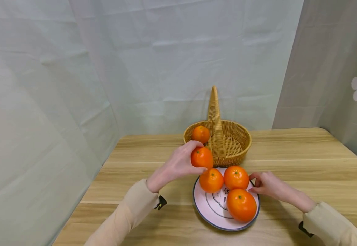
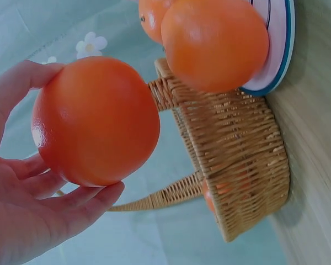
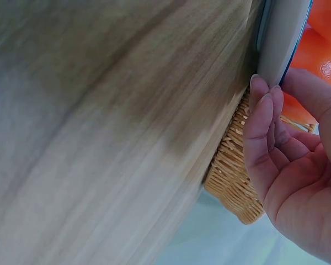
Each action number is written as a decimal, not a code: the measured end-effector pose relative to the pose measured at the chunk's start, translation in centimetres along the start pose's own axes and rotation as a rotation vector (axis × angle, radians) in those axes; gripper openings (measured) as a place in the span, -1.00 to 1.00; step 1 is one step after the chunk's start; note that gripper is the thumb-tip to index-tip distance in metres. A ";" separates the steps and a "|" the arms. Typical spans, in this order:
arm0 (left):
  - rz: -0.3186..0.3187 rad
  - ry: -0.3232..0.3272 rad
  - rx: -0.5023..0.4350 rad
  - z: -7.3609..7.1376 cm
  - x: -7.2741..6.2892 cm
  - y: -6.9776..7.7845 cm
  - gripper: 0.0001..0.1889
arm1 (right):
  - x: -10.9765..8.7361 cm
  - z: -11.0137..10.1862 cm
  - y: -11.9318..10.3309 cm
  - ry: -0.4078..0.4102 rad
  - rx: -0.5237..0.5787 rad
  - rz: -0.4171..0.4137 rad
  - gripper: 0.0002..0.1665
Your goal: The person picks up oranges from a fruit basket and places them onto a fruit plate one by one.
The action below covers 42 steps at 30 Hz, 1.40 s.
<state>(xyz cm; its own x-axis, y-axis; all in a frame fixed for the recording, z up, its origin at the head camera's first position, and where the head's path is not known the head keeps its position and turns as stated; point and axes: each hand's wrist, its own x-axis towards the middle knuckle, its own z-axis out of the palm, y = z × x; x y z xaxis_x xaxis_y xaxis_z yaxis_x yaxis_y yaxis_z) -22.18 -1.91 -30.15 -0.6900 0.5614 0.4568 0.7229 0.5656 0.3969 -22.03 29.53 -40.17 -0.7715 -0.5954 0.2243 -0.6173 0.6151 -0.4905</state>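
My left hand (image 1: 180,164) holds an orange (image 2: 96,121) between thumb and fingertips, raised in front of the wicker basket (image 1: 235,155). Another orange (image 1: 201,134) lies inside the basket on its left side. On the white plate (image 1: 207,213) with a dark blue rim sit three more: an orange (image 1: 211,181) at the back left, an orange (image 1: 236,177) at the back right and an orange (image 1: 241,205) at the front right. At the plate's right edge, my right hand (image 3: 298,138) pinches the rim, thumb on top and fingers underneath.
The basket's tall arched handle (image 1: 214,109) rises over its middle. Basket and plate stand close together on the wooden table (image 1: 304,153), the plate nearer to me. Pale curtains (image 1: 166,68) hang behind the table and along its sides.
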 end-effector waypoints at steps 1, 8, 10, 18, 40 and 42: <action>0.002 -0.005 -0.006 0.1 -0.1 0.1 -0.41 | 0.0 0.0 0.0 0.004 -0.004 -0.005 -0.70; 0.030 -0.049 -0.062 0.5 -0.7 1.0 -0.42 | 0.0 0.0 -0.1 0.012 -0.010 -0.007 -0.70; 0.038 -0.057 -0.070 0.6 -0.9 1.3 -0.42 | 0.0 0.0 -0.1 0.009 -0.007 0.000 -0.69; 0.050 -0.095 -0.081 0.9 -1.4 2.0 -0.41 | 0.0 0.0 0.0 0.002 0.005 0.002 -0.70; 0.119 -0.193 -0.064 2.6 -3.7 3.4 -0.39 | 0.0 0.0 -0.2 -0.001 0.007 0.010 -0.69; 0.126 -0.199 -0.053 2.8 -4.0 3.4 -0.38 | 0.0 0.0 -0.2 0.001 0.005 0.011 -0.68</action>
<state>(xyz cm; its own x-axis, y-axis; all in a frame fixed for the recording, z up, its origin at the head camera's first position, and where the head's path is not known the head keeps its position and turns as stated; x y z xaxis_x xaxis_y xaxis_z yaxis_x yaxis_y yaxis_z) -17.07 -0.53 -32.82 -0.5835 0.7368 0.3415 0.8012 0.4536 0.3904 -21.90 29.45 -40.07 -0.7784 -0.5882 0.2192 -0.6079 0.6191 -0.4972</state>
